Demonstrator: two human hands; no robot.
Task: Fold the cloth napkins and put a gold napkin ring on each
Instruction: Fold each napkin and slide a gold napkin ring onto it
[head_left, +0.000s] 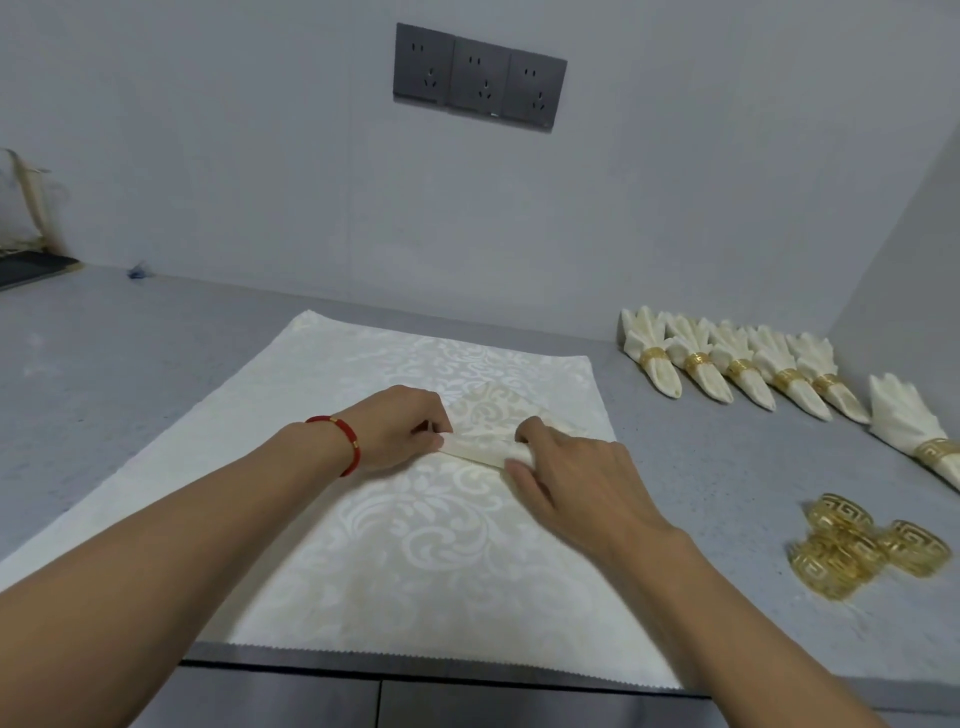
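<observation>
While both hands (400, 426) (566, 467) pinch it, napkin (483, 447) lies between.

A cream damask napkin (415, 545) lies spread flat, its near edge at the front lip of the tabletop (156, 353). A narrow pleated fold (485, 449) is gathered at its middle. To the napkin's right stand six folded napkins (737, 364), fanned and each banded by a gold ring. Nearer than those, loose gold rings (862, 545) lie clustered, touching.
</observation>
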